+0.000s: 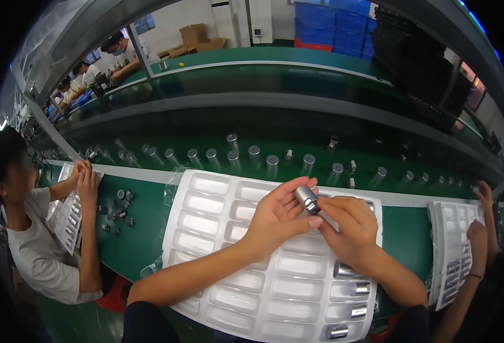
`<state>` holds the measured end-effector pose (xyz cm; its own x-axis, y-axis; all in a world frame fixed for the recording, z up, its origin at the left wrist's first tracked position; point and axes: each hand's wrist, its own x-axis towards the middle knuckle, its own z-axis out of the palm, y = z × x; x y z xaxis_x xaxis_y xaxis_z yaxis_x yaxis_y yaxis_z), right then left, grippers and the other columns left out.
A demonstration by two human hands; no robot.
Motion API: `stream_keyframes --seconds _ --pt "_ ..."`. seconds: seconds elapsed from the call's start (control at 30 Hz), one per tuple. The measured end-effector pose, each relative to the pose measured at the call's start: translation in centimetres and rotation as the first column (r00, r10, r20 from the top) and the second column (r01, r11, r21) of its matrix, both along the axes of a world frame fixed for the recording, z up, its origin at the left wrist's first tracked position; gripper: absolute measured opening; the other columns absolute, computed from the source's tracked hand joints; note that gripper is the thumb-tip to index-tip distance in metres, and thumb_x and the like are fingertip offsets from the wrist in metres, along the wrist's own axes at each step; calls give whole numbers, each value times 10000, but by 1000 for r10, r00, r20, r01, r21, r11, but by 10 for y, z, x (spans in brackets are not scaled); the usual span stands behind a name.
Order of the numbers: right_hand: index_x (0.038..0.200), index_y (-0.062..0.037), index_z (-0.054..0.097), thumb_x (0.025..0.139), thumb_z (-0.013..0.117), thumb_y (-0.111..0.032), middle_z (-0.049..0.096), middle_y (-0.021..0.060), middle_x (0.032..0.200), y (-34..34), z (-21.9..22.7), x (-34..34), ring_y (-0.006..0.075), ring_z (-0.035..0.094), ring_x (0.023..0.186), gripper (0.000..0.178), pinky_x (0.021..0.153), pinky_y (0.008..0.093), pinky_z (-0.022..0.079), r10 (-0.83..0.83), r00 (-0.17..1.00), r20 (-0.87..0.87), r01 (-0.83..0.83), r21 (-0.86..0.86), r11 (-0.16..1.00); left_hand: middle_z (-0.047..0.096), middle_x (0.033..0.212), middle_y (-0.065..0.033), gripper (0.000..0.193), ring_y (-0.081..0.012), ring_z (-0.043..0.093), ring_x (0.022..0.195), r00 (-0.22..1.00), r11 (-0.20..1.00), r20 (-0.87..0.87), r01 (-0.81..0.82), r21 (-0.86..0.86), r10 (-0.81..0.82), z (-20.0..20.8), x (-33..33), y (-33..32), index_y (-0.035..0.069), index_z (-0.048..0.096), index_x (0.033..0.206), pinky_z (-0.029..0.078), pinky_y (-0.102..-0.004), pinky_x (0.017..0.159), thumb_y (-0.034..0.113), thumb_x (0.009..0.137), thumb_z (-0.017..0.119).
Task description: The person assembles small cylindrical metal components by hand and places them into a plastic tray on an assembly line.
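Observation:
A silver metal cylinder [305, 195] with a dark lower end is held above the white tray, tilted. My left hand [276, 216] cradles it with curled fingers and the thumb below. The fingertips of my right hand [352, 224] pinch its dark end; whether a small separate part is between them is hidden. Beneath both hands lies a white plastic tray [168, 251] with rows of oblong pockets. Several similar cylinders [337, 331] lie in the pockets of its right column, near my right forearm.
Beyond the tray, several upright silver cylinders [272, 163] stand along a green conveyor belt [206, 134]. Small dark parts [117, 211] are scattered on the green table to the left. A co-worker [40, 228] sits at left, another person's hands [479, 234] work over stacked trays [454, 228] at right.

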<state>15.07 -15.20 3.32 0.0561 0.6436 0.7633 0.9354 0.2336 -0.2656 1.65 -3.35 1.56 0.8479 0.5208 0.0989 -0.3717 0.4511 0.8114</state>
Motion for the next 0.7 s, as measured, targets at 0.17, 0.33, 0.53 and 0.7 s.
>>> stream_keyframes --seconds 0.17,0.33,0.53,0.7 --pt "994 -18 678 673 810 -45 692 102 949 -9 9 2 264 657 805 348 695 343 490 16 996 91 -15 -15 1000 601 1233 -135 407 -167 637 1046 991 992 -135 11 125 6 -3 5 3 -35 529 1233 523 -287 935 -39 853 675" --pt "1117 -3 641 790 741 -97 705 103 912 -11 43 57 160 672 837 355 691 265 468 -83 945 -315 75 -38 996 698 1002 -139 264 -164 673 846 971 972 -235 26 233 31 33 7 48 -13 629 1088 545 -283 803 144 885 691" --pt "1006 -16 686 841 694 -139 693 53 914 -10 32 87 117 627 830 206 668 244 476 -127 845 -520 -133 -435 891 677 960 -100 289 -130 624 781 859 892 -476 54 450 188 47 62 169 -1 642 1027 508 -240 757 243 884 701" --pt "1114 8 670 836 705 -230 622 158 1090 4 13 65 302 565 1049 367 909 363 461 -48 977 -207 -94 -622 777 673 989 -99 228 -143 624 813 757 777 -603 214 592 251 19 105 231 -7 651 1001 508 -254 754 173 862 674"
